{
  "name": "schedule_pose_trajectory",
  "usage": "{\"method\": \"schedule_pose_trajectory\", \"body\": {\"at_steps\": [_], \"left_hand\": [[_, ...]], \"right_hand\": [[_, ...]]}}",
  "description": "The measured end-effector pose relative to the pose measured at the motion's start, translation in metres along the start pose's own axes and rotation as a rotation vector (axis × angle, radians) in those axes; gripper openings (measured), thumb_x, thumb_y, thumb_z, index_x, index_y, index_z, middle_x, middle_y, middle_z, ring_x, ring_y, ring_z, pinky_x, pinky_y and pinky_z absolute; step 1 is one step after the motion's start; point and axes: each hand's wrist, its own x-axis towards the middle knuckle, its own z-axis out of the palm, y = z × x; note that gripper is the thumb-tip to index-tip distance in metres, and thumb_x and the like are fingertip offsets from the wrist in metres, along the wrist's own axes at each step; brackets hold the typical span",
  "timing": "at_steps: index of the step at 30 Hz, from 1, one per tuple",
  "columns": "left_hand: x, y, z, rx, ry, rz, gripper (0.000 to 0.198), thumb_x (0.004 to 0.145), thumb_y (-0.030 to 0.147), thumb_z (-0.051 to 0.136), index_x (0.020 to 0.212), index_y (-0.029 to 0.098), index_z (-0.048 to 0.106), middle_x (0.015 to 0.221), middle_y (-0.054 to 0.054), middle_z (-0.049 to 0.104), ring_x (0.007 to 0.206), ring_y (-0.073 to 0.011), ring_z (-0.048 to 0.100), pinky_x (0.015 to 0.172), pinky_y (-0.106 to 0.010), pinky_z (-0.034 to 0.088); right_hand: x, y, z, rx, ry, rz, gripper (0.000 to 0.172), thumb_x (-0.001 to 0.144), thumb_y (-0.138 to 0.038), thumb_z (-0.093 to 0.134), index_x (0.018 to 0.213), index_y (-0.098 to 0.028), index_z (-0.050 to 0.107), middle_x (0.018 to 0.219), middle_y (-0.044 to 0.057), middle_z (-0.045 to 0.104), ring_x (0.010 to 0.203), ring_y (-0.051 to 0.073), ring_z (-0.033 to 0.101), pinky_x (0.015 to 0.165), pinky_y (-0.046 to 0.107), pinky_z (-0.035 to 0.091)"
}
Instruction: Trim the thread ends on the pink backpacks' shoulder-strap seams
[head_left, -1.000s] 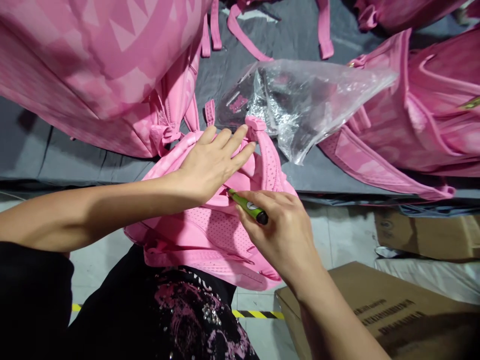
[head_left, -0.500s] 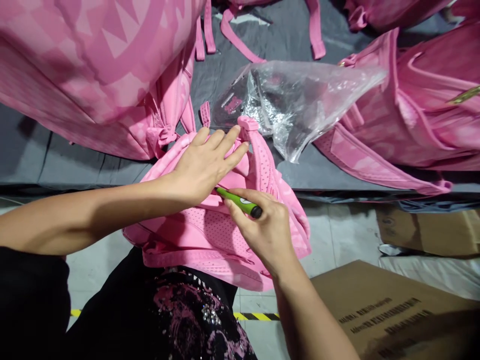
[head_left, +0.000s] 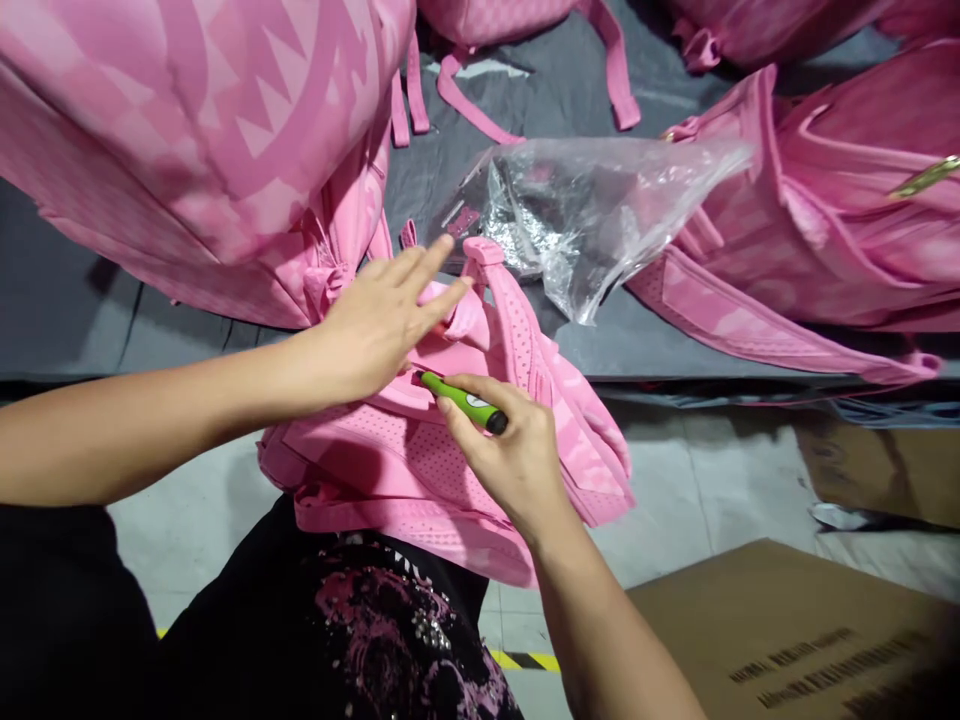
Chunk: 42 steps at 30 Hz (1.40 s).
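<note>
A pink backpack (head_left: 435,450) with perforated padding and straps lies against my lap, at the front of the grey-covered table. My left hand (head_left: 375,325) rests over its upper part, fingers stretched out and spread. Between the thumb and fingers of my right hand (head_left: 517,450) is a green pen-shaped tool (head_left: 454,392) with black ends. Its narrow end points left at the backpack's pink fabric, close to the heel of my left hand. I cannot make out whether the thin tip touches the fabric.
A large pink backpack (head_left: 225,130) stands at the left on the grey-covered table (head_left: 570,80). Another pink backpack (head_left: 847,220) lies at the right. A clear plastic bag (head_left: 600,220) lies between them, over a dark item. Below right is a cardboard box (head_left: 765,620).
My left hand has slid a little left, its fingers lifting from the strap. The green tool has moved slightly left with my right hand, and its black front end now shows.
</note>
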Motion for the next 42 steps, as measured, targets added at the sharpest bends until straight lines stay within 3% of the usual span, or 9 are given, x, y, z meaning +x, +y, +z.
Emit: {"method": "schedule_pose_trajectory", "body": {"at_steps": [4, 9, 13, 16, 20, 23, 29, 36, 42], "left_hand": [[-0.027, -0.018, -0.007, -0.154, -0.079, -0.13, 0.109, 0.079, 0.029, 0.08, 0.163, 0.025, 0.01, 0.17, -0.022, 0.007, 0.154, -0.0412, 0.024, 0.117, -0.054, 0.037], [-0.039, -0.013, -0.008, -0.209, -0.16, -0.223, 0.113, 0.079, 0.025, 0.079, 0.163, 0.028, 0.004, 0.17, -0.021, 0.003, 0.154, -0.0411, 0.023, 0.114, -0.052, 0.043], [-0.044, -0.006, -0.001, -0.165, -0.136, -0.299, 0.106, 0.079, 0.015, 0.074, 0.163, 0.026, 0.01, 0.164, -0.02, 0.022, 0.147, -0.038, 0.037, 0.105, -0.049, 0.052], [-0.051, -0.012, 0.012, -0.184, -0.076, -0.281, 0.105, 0.079, 0.016, 0.074, 0.163, 0.024, 0.011, 0.16, -0.019, 0.028, 0.144, -0.0362, 0.041, 0.101, -0.048, 0.055], [-0.056, -0.025, 0.028, -0.246, 0.012, -0.214, 0.105, 0.08, 0.017, 0.072, 0.163, 0.025, 0.009, 0.166, -0.02, 0.018, 0.151, -0.0374, 0.031, 0.111, -0.054, 0.047], [-0.055, -0.023, 0.027, -0.274, -0.016, -0.214, 0.113, 0.078, 0.026, 0.079, 0.164, 0.025, 0.006, 0.169, -0.022, 0.007, 0.154, -0.0435, 0.021, 0.114, -0.061, 0.04], [-0.044, 0.004, 0.015, -0.037, -0.122, -0.372, 0.139, 0.066, 0.027, 0.091, 0.164, 0.02, -0.007, 0.168, -0.028, -0.007, 0.147, -0.0499, 0.028, 0.101, -0.06, 0.053], [-0.045, -0.008, 0.027, -0.042, -0.075, -0.249, 0.115, 0.079, 0.019, 0.075, 0.164, 0.014, -0.003, 0.165, -0.029, 0.013, 0.143, -0.0445, 0.037, 0.108, -0.052, 0.048], [-0.047, -0.012, 0.021, -0.093, -0.092, -0.219, 0.103, 0.083, 0.008, 0.06, 0.164, 0.017, -0.002, 0.166, -0.027, 0.011, 0.14, -0.0426, 0.043, 0.105, -0.05, 0.05]], "right_hand": [[-0.002, -0.003, 0.01, 0.016, 0.012, -0.078, 0.017, 0.09, -0.026, 0.067, 0.101, -0.019, 0.077, 0.099, 0.005, 0.08, 0.089, 0.024, 0.075, 0.088, 0.044, 0.053], [-0.005, -0.011, 0.024, 0.07, -0.035, -0.084, 0.014, 0.089, -0.029, 0.065, 0.094, -0.02, 0.074, 0.087, 0.002, 0.079, 0.076, 0.021, 0.072, 0.082, 0.041, 0.051], [-0.02, -0.025, 0.028, 0.075, -0.097, -0.106, 0.015, 0.089, -0.032, 0.063, 0.081, -0.022, 0.071, 0.072, 0.001, 0.075, 0.065, 0.019, 0.066, 0.077, 0.038, 0.048], [-0.028, -0.028, 0.031, 0.052, -0.101, -0.184, 0.012, 0.089, -0.028, 0.063, 0.086, -0.021, 0.072, 0.074, 0.001, 0.076, 0.064, 0.018, 0.065, 0.079, 0.038, 0.047], [-0.024, -0.015, 0.035, 0.045, -0.107, -0.201, 0.014, 0.091, -0.03, 0.063, 0.096, -0.021, 0.073, 0.085, 0.002, 0.079, 0.071, 0.021, 0.069, 0.083, 0.039, 0.048], [-0.022, -0.007, 0.037, 0.054, -0.074, -0.217, 0.016, 0.092, -0.028, 0.063, 0.103, -0.02, 0.072, 0.095, 0.004, 0.08, 0.079, 0.022, 0.073, 0.085, 0.04, 0.048], [-0.02, -0.005, 0.045, -0.013, -0.036, -0.243, 0.02, 0.092, -0.026, 0.064, 0.108, -0.019, 0.073, 0.096, 0.005, 0.08, 0.081, 0.025, 0.074, 0.084, 0.042, 0.049], [-0.013, 0.0, 0.045, 0.011, -0.041, -0.241, 0.021, 0.091, -0.025, 0.065, 0.109, -0.018, 0.075, 0.097, 0.006, 0.08, 0.08, 0.025, 0.074, 0.083, 0.043, 0.051], [-0.01, -0.004, 0.042, 0.059, -0.05, -0.197, 0.021, 0.09, -0.026, 0.066, 0.108, -0.02, 0.076, 0.096, 0.005, 0.081, 0.081, 0.023, 0.075, 0.083, 0.042, 0.052]]}}
